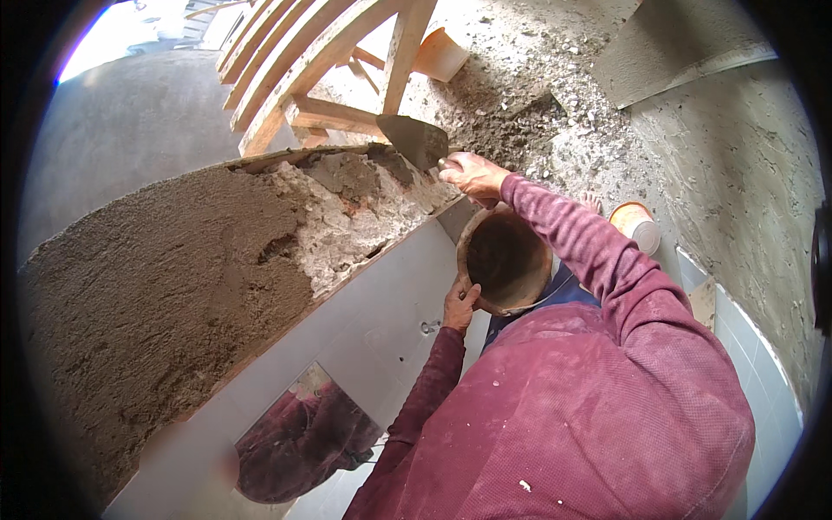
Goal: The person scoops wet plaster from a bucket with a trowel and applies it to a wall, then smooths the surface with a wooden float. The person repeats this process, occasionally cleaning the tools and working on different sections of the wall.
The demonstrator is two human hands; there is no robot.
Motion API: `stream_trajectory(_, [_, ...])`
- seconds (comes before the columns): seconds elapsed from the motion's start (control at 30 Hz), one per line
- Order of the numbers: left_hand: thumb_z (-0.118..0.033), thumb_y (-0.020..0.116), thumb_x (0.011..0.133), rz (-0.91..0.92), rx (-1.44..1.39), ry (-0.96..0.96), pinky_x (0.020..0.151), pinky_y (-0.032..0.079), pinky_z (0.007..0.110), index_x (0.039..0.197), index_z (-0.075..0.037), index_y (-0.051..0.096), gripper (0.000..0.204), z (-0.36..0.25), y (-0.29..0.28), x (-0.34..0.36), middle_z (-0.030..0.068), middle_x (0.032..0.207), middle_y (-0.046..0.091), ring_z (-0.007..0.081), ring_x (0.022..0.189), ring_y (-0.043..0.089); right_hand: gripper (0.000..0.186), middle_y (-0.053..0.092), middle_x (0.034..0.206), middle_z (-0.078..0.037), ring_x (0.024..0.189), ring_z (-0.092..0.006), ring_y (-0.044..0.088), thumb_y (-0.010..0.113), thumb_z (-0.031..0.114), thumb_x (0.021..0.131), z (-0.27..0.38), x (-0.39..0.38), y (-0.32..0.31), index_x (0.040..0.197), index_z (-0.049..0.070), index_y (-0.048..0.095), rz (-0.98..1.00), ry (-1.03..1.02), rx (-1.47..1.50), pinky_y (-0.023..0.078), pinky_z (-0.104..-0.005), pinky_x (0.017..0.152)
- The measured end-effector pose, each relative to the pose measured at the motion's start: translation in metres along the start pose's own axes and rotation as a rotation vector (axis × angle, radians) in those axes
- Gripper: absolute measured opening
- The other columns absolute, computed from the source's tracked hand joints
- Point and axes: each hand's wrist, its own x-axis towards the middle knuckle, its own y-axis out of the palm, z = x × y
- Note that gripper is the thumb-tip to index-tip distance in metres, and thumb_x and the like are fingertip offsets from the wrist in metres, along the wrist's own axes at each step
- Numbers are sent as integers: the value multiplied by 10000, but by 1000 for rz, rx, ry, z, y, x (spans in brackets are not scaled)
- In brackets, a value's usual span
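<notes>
My right hand (475, 178) is closed round the handle of a trowel (414, 140), whose grey blade reaches left over the far end of the rough wall strip. Below it, my left hand (460, 305) grips the rim of a mortar-stained bucket (530, 276), tilted so that its dark inside shows. Brown mortar (165, 269) covers the left part of the wall strip. Toward the trowel the strip is bare, pale and broken (334, 234), with a few mortar patches. What lies at the bucket's bottom is too dark to make out.
A slatted wooden frame (303, 65) stands at the far end of the wall. Rubble and loose mortar (520, 130) lie on the floor, with an orange-white bucket (440, 56) and another bucket (637, 227). A mirror (308, 438) hangs on the white tiles (347, 347).
</notes>
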Motion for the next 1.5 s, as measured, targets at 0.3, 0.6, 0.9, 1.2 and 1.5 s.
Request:
stream_trajectory(0.3, [-236, 618, 895, 5, -52, 4, 716, 546, 308, 1059, -70, 586, 235, -3, 22, -7, 6, 900, 582, 124, 802, 590, 195, 520, 897, -134, 765, -250, 580, 543, 201, 873, 16, -46, 8, 979, 38, 561, -267, -988, -773, 502, -354, 623])
stream_trajectory(0.6, [-225, 621, 891, 26, -17, 26, 714, 547, 331, 1018, -71, 590, 202, -23, 27, -2, 6, 875, 573, 125, 792, 577, 303, 505, 692, -39, 495, -110, 502, 556, 208, 896, 34, -124, -7, 1132, 31, 482, -30, 97, 913, 449, -245, 428])
stream_trajectory(0.9, [-216, 645, 873, 77, 3, 44, 692, 551, 316, 1041, -65, 590, 232, -6, 7, 8, 28, 927, 581, 151, 821, 599, 220, 525, 738, -97, 566, -243, 566, 507, 277, 893, 22, -79, 67, 973, 73, 498, -243, 61, 620, 475, -393, 516])
stream_trajectory(1.2, [-204, 635, 878, 70, 17, 36, 701, 551, 313, 1091, -81, 578, 253, 6, -4, 11, 5, 901, 552, 135, 810, 578, 511, 422, 683, 9, 421, -70, 391, 259, 422, 1000, 26, -69, 30, 1166, -21, 453, 795, 280, 1491, 346, -231, 325])
stream_trajectory(1.5, [-209, 674, 849, 41, -63, 88, 636, 524, 281, 899, -45, 596, 189, -5, 3, 4, 10, 797, 553, 124, 707, 566, 487, 438, 657, -17, 379, -79, 376, 246, 401, 1014, 105, -167, 13, 1171, -12, 450, 860, 142, 1235, 395, -228, 315])
